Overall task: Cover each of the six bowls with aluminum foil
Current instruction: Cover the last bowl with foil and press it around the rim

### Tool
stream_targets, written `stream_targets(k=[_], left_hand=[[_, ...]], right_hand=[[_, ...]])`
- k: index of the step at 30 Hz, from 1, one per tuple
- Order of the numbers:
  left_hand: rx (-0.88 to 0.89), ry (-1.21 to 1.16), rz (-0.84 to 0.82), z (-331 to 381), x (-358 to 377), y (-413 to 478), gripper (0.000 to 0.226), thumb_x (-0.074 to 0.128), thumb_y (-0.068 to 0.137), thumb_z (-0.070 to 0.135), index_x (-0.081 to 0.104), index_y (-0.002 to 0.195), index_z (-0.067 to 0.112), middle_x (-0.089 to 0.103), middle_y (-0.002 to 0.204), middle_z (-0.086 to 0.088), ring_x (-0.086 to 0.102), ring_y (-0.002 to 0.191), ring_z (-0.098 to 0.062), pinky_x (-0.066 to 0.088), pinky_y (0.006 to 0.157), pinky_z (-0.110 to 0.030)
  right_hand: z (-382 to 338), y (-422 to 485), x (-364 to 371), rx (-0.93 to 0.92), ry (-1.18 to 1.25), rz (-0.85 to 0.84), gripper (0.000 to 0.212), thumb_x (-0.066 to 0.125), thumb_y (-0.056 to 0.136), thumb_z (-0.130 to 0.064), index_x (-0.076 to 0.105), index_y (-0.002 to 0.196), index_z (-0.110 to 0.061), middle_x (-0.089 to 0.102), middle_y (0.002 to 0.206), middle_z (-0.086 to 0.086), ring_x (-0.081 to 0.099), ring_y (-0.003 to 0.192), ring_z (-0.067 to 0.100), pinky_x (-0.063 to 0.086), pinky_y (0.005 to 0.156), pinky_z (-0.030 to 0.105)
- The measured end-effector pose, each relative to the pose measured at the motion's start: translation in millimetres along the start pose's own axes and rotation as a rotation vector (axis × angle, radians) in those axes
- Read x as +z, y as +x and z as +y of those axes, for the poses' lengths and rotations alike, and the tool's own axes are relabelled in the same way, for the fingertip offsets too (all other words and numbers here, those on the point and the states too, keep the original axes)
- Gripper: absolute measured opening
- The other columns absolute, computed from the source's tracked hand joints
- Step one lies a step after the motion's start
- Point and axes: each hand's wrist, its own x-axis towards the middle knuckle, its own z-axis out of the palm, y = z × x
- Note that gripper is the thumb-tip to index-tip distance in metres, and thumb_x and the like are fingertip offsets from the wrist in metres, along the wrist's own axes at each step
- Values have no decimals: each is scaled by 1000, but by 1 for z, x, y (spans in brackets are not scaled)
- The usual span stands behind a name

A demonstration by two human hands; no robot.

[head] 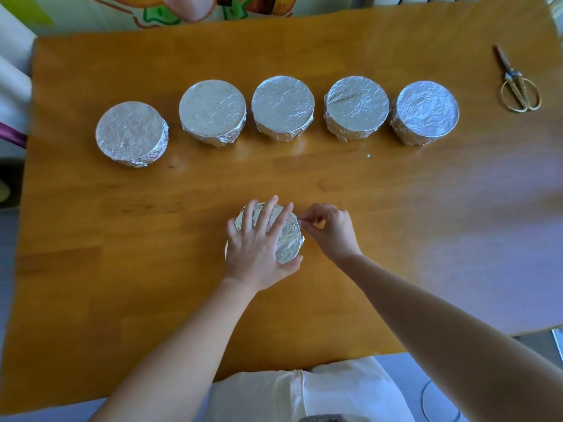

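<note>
Now, L hand flat, crinkly foil bowl

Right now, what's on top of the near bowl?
Foil covers it; the left hand presses flat on top, the right hand pinches the foil at the rim. What's inside is hidden.

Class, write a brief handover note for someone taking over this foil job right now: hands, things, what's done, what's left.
Left hand presses flat on the sixth bowl, front middle of the table.
Right hand pinches its foil edge at the right rim.
Five foil-covered bowls stand in a row farther back; scissors lie far right.
Done: five bowls covered.
Left: finish tucking the sixth bowl's foil.
</note>
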Motion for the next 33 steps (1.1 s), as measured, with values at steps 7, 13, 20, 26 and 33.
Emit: stream_targets(k=[7,13,20,26,33], left_hand=[[20,26,-15,0,-2,0,84,43,77,77,25,153,47,22,162,-1,28,143,-36,32,94,-52],[10,17,-19,1,-2,0,80,44,74,76,30,148,47,23,162,1,27,143,-36,32,96,-53],[4,3,-8,2,-2,1,78,45,75,75,34,147,46,25,160,1,27,142,-35,32,96,-53],[9,4,-19,1,-1,1,77,43,77,76,32,147,47,23,161,1,25,143,-35,31,97,-53],[2,5,-22,1,0,0,78,41,77,76,30,148,47,22,162,2,24,144,-35,31,97,-54]], right_hand=[[0,-18,15,43,79,96,19,72,75,4,77,84,-12,70,83,-7,59,73,12,46,68,13],[1,-28,2,-44,72,-49,27,62,81,-11,76,104,-16,68,106,-10,54,98,13,43,84,15],[4,-28,-9,70,248,-173,30,77,79,-8,70,107,-14,71,102,-12,64,98,2,43,84,10],[7,-18,-14,125,305,-235,18,81,78,-11,70,93,-8,75,96,-2,69,92,6,48,87,16],[10,-9,-14,132,291,-234,12,82,76,-18,76,85,-21,74,91,-9,62,98,16,49,90,29]])
